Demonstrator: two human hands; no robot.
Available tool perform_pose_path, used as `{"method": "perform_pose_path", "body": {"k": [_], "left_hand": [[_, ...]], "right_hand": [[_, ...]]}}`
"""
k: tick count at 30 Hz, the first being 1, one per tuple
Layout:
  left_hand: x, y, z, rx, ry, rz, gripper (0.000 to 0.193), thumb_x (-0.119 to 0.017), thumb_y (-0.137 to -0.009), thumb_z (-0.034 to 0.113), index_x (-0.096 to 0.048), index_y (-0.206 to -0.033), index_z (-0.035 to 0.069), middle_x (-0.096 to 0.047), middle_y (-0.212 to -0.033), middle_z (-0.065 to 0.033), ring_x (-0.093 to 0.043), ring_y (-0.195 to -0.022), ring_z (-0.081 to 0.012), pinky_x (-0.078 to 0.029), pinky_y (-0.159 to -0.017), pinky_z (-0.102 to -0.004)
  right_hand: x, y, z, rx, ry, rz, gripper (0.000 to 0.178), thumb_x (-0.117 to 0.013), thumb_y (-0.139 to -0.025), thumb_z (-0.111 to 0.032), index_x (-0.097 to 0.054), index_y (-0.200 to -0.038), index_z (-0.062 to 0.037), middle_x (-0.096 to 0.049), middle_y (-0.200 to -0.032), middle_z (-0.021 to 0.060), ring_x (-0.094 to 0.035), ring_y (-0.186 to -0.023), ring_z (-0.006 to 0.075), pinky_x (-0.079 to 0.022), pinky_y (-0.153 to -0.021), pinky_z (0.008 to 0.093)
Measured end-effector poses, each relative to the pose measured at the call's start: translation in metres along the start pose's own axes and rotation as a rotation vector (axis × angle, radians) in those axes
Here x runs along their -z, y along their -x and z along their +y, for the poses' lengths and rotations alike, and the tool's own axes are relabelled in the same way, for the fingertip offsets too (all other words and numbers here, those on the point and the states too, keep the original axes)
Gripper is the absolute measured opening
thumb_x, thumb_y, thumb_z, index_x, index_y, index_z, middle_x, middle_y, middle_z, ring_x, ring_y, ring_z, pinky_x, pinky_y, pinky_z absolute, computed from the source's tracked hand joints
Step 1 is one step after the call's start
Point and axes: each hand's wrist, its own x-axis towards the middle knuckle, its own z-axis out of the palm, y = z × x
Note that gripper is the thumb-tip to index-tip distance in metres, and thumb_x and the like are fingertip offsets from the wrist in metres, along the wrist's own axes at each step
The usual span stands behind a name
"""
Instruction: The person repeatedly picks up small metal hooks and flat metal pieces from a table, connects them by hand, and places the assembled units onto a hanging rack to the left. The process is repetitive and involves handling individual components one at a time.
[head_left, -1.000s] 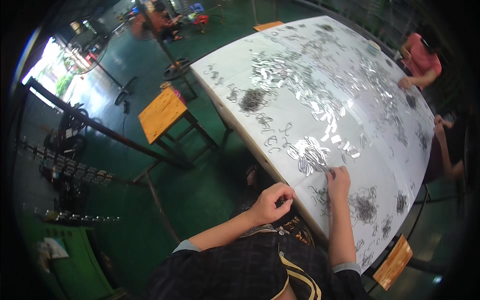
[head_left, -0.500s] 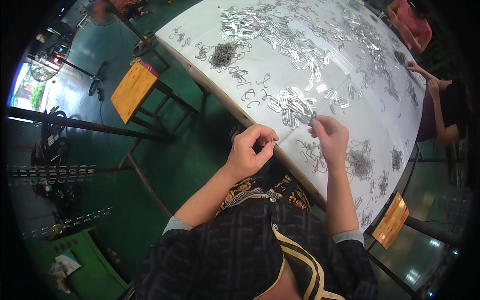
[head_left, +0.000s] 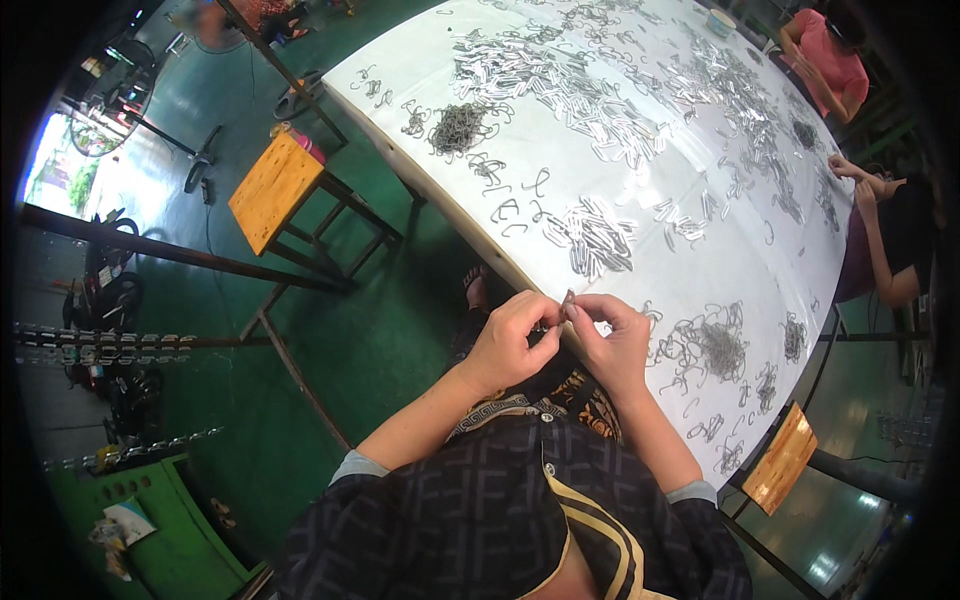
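My left hand (head_left: 515, 343) is closed in a pinch over the near edge of the table (head_left: 655, 270); what its fingertips hold is too small to make out. Right beside it, my right hand (head_left: 614, 348) pinches a small metal piece (head_left: 569, 299) between thumb and forefinger, and the fingertips of both hands meet. Just beyond them lies a heap of shiny elongated metal pieces (head_left: 597, 240). To the right of my right hand is a tangle of thin, bent wire hooks (head_left: 720, 348). Another dark pile of hooks (head_left: 458, 130) sits farther left, with loose ones around it.
More shiny pieces (head_left: 540, 80) spread across the far table. Two people sit along the right side, one in a pink top (head_left: 830, 65), one in a dark top (head_left: 912, 225). A wooden stool (head_left: 278, 190) stands left; another stool seat (head_left: 780, 460) is at right.
My right hand has come from the heap of shiny pieces back toward me, bringing a small metal piece to my left hand. The left hand has shifted slightly nearer and right, still pinched.
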Motion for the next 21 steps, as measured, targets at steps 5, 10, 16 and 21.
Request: {"method": "perform_pose_path", "body": {"k": [5,10,16,21], "left_hand": [[-0.004,0.002,-0.002,0.000,0.001,-0.021,0.011,-0.063,-0.076,0.001,-0.056,-0.085,0.002,-0.058,-0.077,-0.0110,-0.058,-0.071,-0.0276,-0.047,-0.063,-0.0358],[-0.002,0.002,-0.004,0.047,-0.006,-0.045,0.011,-0.063,-0.077,0.002,-0.057,-0.086,0.001,-0.059,-0.078,-0.0119,-0.060,-0.072,-0.0285,-0.047,-0.064,-0.0360],[0.002,0.003,-0.004,0.086,0.003,-0.112,0.012,-0.065,-0.077,0.002,-0.061,-0.088,0.002,-0.061,-0.080,-0.0109,-0.061,-0.072,-0.0254,-0.048,-0.064,-0.0338],[0.008,0.001,-0.004,0.085,0.030,-0.149,0.014,-0.068,-0.075,0.001,-0.064,-0.089,0.002,-0.063,-0.081,-0.0099,-0.062,-0.074,-0.0235,-0.049,-0.065,-0.0321]], "right_hand": [[0.001,0.005,0.006,-0.002,0.003,0.016,0.010,-0.068,-0.082,-0.002,-0.070,-0.089,0.0034,-0.070,-0.078,0.0107,-0.066,-0.069,0.0141,-0.051,-0.065,0.0256],[0.001,0.007,0.005,0.016,0.013,0.036,0.008,-0.068,-0.081,-0.001,-0.070,-0.088,0.0025,-0.069,-0.079,0.0110,-0.066,-0.069,0.0164,-0.050,-0.065,0.0265],[0.000,0.013,0.009,0.074,0.103,0.059,0.007,-0.066,-0.081,0.001,-0.068,-0.088,0.0020,-0.067,-0.077,0.0117,-0.065,-0.068,0.0190,-0.050,-0.064,0.0277],[0.001,0.020,0.008,0.085,0.114,0.058,0.007,-0.066,-0.082,0.001,-0.067,-0.088,0.0020,-0.068,-0.079,0.0120,-0.066,-0.069,0.0196,-0.050,-0.064,0.0287]]}}
